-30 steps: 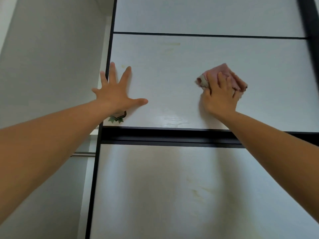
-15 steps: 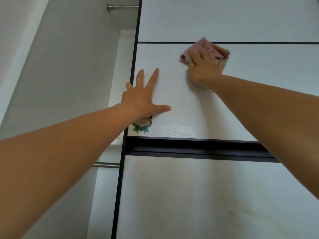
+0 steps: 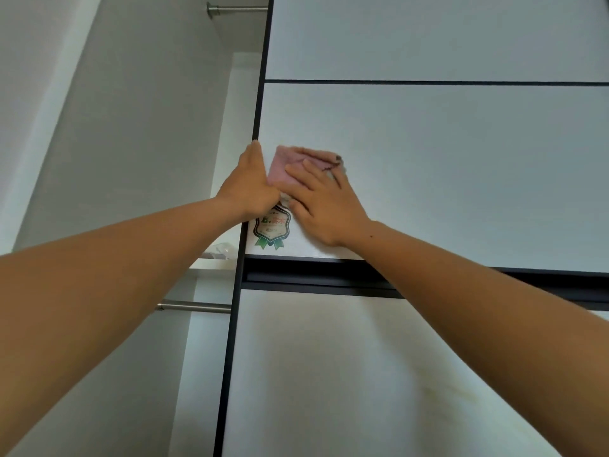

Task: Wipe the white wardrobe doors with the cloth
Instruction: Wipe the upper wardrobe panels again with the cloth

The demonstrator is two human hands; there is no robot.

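Head view looks steeply up along two bare forearms. Nearest is the lower wardrobe door (image 3: 329,374), white with faint yellowish marks, topped by a dark rail (image 3: 313,278). Above the rail comes the upper door panel (image 3: 461,176), where both hands meet close to its left edge. A green-ribboned sticker (image 3: 272,227) sits in that panel's lower left corner. The right hand (image 3: 324,201) lies flat, fingers straight, pressing the pink cloth (image 3: 290,164) against the panel just above the sticker. The left hand (image 3: 248,184) is turned side-on at the door's dark left edge, touching the cloth; whether its fingers curl round that edge cannot be told. Left of the doors, in the open compartment, a lower metal rod (image 3: 194,306) crosses, and an upper metal rod (image 3: 237,8) crosses farthest up
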